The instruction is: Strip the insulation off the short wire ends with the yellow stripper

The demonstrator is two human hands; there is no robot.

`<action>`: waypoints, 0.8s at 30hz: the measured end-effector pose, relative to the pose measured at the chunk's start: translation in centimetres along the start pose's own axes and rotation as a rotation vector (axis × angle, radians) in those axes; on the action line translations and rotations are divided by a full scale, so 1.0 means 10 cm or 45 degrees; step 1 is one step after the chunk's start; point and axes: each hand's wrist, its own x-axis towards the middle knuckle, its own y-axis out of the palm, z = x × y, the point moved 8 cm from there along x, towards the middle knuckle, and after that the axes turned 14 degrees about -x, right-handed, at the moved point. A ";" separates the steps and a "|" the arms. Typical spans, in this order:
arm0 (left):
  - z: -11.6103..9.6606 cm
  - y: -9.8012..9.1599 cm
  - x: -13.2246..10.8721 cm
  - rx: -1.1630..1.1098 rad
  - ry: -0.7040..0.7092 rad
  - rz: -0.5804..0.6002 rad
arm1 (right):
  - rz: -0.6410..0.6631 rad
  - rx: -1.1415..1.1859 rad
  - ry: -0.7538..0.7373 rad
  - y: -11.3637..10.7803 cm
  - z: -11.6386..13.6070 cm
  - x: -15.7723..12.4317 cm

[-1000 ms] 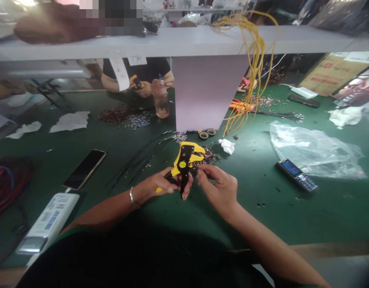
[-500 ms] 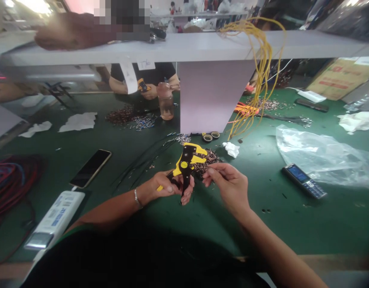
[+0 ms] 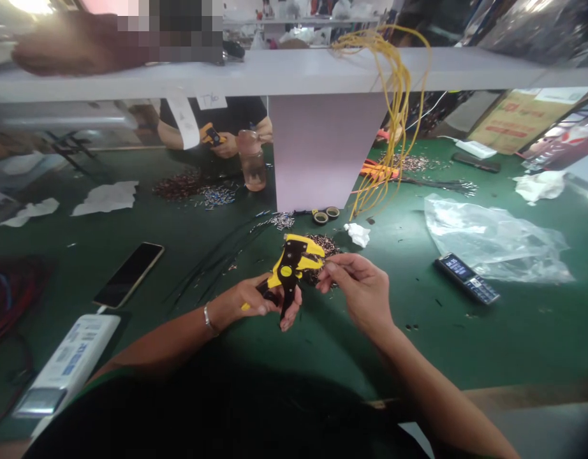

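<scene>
Left hand [image 3: 243,303] gripping yellow wire stripper [image 3: 289,268]; right hand [image 3: 358,287] pinched (held item, if any, unclear).

Right of the right hand [image 3: 361,293], the green worktop [image 3: 418,338] gives wide room to pass, up to the keypad phone [image 3: 466,278] and the plastic bag [image 3: 495,239]. Forward, the pile of metal terminals [image 3: 325,245] and a crumpled tissue [image 3: 357,234] lie near. The wire stripper [image 3: 287,271] in the left hand [image 3: 246,305] stands between both hands, and a smartphone [image 3: 129,274] lies further left.
</scene>
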 end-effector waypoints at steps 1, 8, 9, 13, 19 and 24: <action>0.00 0.00 0.00 0.018 0.003 -0.006 | 0.014 -0.014 0.002 0.01 0.01 0.00; -0.01 0.02 0.00 0.067 -0.010 -0.007 | 0.044 -0.128 -0.016 -0.01 0.03 -0.01; -0.01 0.03 0.00 0.067 -0.010 -0.015 | 0.044 -0.151 -0.022 -0.02 0.02 -0.01; -0.03 0.03 0.00 0.078 0.006 -0.062 | 0.068 -0.234 -0.069 -0.03 0.01 0.01; -0.03 0.05 0.00 0.117 0.021 -0.092 | 0.072 -0.333 -0.139 -0.05 0.03 0.02; -0.02 0.05 0.00 0.045 0.030 -0.107 | 0.060 -0.368 -0.165 -0.06 0.05 0.02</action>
